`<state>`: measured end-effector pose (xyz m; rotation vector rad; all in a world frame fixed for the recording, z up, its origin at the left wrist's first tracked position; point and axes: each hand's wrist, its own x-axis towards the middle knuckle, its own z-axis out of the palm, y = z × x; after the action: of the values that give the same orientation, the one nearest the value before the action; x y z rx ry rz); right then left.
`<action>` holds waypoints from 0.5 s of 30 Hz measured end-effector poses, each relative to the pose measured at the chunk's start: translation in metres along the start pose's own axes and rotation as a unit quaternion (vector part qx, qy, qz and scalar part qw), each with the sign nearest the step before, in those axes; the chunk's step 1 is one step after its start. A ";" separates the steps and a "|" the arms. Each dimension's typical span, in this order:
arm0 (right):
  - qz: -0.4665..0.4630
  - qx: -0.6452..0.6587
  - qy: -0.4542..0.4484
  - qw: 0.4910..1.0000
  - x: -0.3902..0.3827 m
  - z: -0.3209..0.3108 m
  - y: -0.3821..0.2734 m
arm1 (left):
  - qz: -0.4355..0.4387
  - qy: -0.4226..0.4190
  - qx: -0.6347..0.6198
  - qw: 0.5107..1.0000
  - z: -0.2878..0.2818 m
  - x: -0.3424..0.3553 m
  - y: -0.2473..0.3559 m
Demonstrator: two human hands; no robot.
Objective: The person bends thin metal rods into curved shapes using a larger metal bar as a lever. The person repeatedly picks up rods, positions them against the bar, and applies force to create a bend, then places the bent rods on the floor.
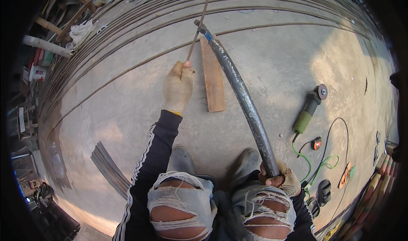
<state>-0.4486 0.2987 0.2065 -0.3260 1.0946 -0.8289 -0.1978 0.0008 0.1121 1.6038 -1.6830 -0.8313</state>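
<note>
My left hand [178, 85], in a beige knit glove, is closed around a thin steel rod [192, 49] that runs up and away from me. My right hand [282, 179], in a fingerless-looking glove, grips the near end of a long dark pipe-handled bar [243, 97] beside my right knee. Blue marks the bar near its far end, where the small jaw-like head [201, 27] meets the rod. Whether the rod sits inside that head or only crosses it, I cannot tell. Between the rod and the bar lies a flat wooden board [213, 81] on the concrete.
Long steel rods [140, 62] stretch across the far floor. An angle grinder [308, 109] with a green grip lies at right, near an orange-black tape measure [316, 143] and a green cord [329, 162]. Cut rods [111, 168] are bundled at left.
</note>
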 end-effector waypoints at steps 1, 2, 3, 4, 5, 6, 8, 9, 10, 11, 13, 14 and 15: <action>0.000 -0.003 0.000 1.000 0.000 0.000 0.000 | 0.004 0.009 0.002 1.000 0.001 -0.002 0.000; -0.005 -0.008 0.001 1.000 0.001 0.000 0.000 | 0.015 0.022 0.006 1.000 0.002 -0.002 0.000; -0.006 -0.018 -0.001 1.000 0.002 0.000 0.001 | 0.024 0.028 0.015 0.999 0.003 -0.003 0.000; 0.002 -0.012 -0.006 1.000 0.002 0.000 0.000 | 0.013 0.027 0.012 0.999 0.003 -0.004 0.000; 0.012 -0.011 -0.014 1.000 0.003 0.000 -0.001 | 0.001 0.020 0.012 1.000 0.004 -0.005 0.000; 0.024 -0.009 -0.020 0.999 0.003 -0.001 -0.001 | -0.009 0.016 0.017 1.000 0.005 -0.006 -0.001; 0.020 -0.002 0.005 1.000 0.002 0.002 -0.001 | -0.003 0.020 0.013 1.000 0.007 -0.007 -0.002; 0.022 -0.004 0.013 1.000 0.000 0.002 -0.001 | 0.008 0.023 0.015 1.000 0.008 -0.007 -0.004; 0.015 -0.017 0.016 1.000 -0.001 0.001 -0.003 | 0.004 0.017 0.013 1.000 0.008 -0.007 -0.006; 0.010 -0.035 0.015 0.999 -0.002 0.000 -0.005 | 0.011 0.009 0.011 1.000 0.006 -0.006 -0.009; 0.015 -0.045 0.010 0.999 -0.003 -0.001 -0.007 | 0.031 -0.014 0.003 0.999 0.003 -0.004 -0.016; 0.021 -0.045 0.000 0.999 -0.001 -0.004 -0.010 | 0.045 -0.019 -0.004 0.999 0.001 -0.002 -0.020; 0.027 -0.041 -0.008 0.999 0.000 -0.005 -0.011 | 0.046 -0.027 -0.002 0.999 0.000 -0.001 -0.023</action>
<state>-0.4578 0.2919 0.2114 -0.3701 1.1208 -0.7335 -0.1844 0.0005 0.0934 1.5021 -1.7784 -0.8382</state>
